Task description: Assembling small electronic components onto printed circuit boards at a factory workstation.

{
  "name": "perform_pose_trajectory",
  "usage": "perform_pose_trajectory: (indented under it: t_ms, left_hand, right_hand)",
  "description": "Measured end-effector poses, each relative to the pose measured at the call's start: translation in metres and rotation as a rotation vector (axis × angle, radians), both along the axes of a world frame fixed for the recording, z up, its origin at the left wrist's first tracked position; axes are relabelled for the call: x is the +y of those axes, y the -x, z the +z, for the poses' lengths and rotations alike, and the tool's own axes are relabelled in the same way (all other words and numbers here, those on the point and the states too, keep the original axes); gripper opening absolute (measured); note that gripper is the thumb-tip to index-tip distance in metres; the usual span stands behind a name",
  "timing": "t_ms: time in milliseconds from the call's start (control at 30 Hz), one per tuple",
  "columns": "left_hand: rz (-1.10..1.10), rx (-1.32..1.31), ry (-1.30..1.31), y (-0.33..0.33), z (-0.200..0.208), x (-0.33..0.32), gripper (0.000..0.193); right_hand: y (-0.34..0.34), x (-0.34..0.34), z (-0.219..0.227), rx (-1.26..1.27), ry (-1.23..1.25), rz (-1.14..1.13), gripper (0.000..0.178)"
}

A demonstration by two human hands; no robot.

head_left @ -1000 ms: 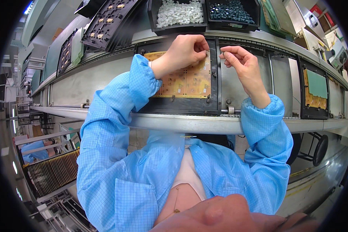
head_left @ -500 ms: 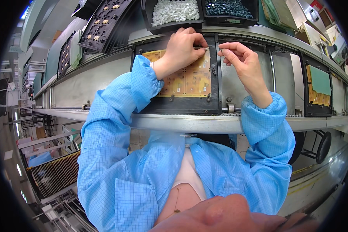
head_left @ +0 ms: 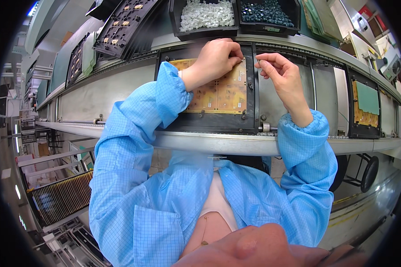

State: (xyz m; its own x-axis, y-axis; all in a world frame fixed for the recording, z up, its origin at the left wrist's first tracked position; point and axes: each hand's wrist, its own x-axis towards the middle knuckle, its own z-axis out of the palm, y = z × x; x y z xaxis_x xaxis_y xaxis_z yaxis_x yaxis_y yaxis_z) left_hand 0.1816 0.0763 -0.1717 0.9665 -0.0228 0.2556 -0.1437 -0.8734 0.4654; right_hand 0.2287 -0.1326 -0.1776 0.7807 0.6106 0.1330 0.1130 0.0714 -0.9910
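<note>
Head view: your left hand (head_left: 216, 58) is pinching down at the far right corner of the yellow-brown circuit board panel (head_left: 231, 97) sitting in its black carrier frame (head_left: 220, 123), while your right hand (head_left: 281, 76) is hovering by the frame's right edge, thumb and index nearly together; can't tell if either's gripping a part. Looks like you're seating small components, so the next move's probably calling for careful lining-up before pressing.
</note>
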Motion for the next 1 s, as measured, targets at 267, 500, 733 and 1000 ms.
perform_pose_trajectory:
  t_ms: [267, 500, 733, 1000]
  left_hand:
    - [-0.106, -0.142, -0.112, 0.011, 0.002, 0.005, 0.01]
    - [0.166, -0.425, -0.268, -0.013, 0.049, 0.06, 0.009]
    - [-0.005, -0.266, -0.431, -0.031, 0.051, 0.079, 0.01]
    - [-0.091, -0.022, -0.066, -0.028, 0.058, 0.096, 0.02]
  right_hand:
    - [-0.003, -0.002, -0.008, 0.04, 0.018, -0.003, 0.023]
    - [0.0, -0.005, -0.004, 0.123, 0.044, 0.017, 0.028]
    - [-0.004, -0.006, -0.001, 0.343, -0.031, 0.028, 0.027]
    - [-0.012, -0.002, 0.001, 0.283, 0.066, 0.088, 0.025]
